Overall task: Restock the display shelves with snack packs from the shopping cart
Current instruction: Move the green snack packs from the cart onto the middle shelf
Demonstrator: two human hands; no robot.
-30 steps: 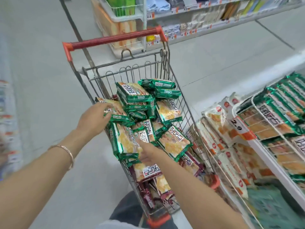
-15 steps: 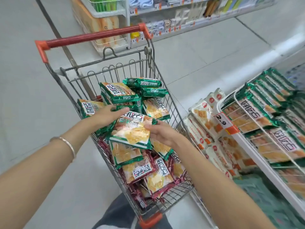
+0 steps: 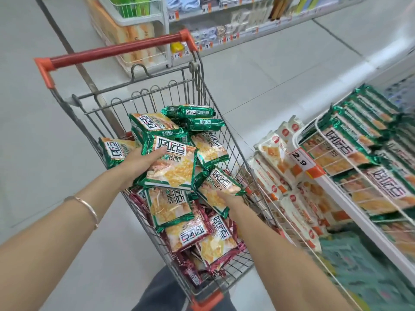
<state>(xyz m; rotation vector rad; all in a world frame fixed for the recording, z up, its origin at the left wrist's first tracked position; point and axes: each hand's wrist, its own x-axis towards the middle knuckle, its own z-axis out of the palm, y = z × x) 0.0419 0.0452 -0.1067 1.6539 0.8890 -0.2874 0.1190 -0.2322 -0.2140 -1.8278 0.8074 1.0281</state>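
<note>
The wire shopping cart (image 3: 203, 95) with a red handle (image 3: 116, 50) stands in front of me, heaped with green snack packs (image 3: 202, 123) on top and maroon snack packs (image 3: 194, 237) underneath. My left hand (image 3: 143, 161) grips one green snack pack (image 3: 173, 169) by its left edge, thumb on top, and holds it just above the heap. My right hand (image 3: 228, 199) reaches in lower right and grips a second green pack (image 3: 219, 186); its fingers are mostly hidden under that pack. The display shelf (image 3: 332, 187) on the right holds rows of the same green packs (image 3: 359, 140).
White wire dividers (image 3: 325, 140) and a 2.9 price tag (image 3: 301, 163) front the display shelf. White-and-orange packs (image 3: 276, 167) fill the lower shelf beside the cart. Another shelving unit (image 3: 224, 25) and a wire rack (image 3: 139, 30) stand across the grey aisle floor.
My left hand took over the lifted green pack alone. My right hand let go of it and dropped to a second green pack lower right. The view swung slightly right.
</note>
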